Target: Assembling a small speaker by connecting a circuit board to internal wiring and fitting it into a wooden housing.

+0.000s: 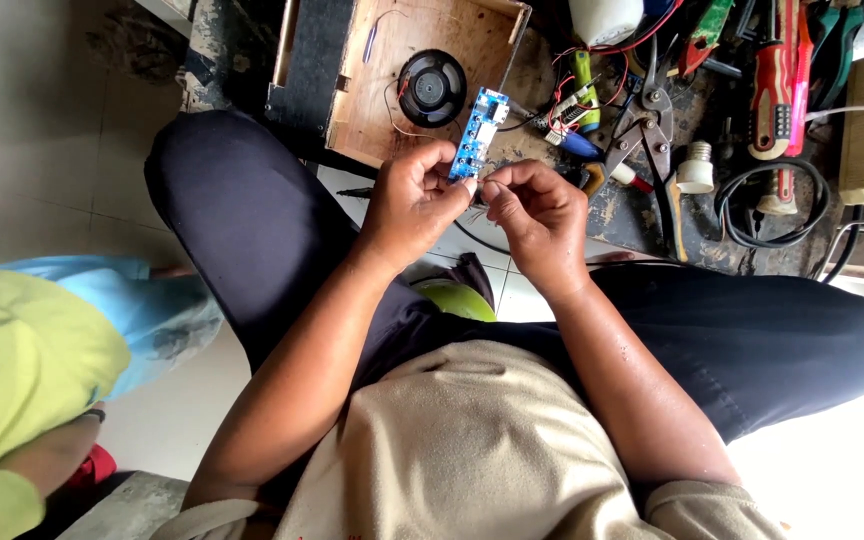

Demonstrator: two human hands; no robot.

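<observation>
Pale floor tiles run under a cluttered, grimy surface (652,215) strewn with pliers (642,125), red-handled tools (777,90), a white bulb (696,170) and a wooden speaker box (422,70). From the head view, the left hand (407,205) pinches the lower end of a small blue circuit board (479,133) held up over the lap, while the right hand (542,215) is closed, fingertips meeting at the board's bottom edge — what they grip is too small to tell. Thin wires trail toward the box; a tug could likely snap one, or the board could slip — the pinch is narrow.
</observation>
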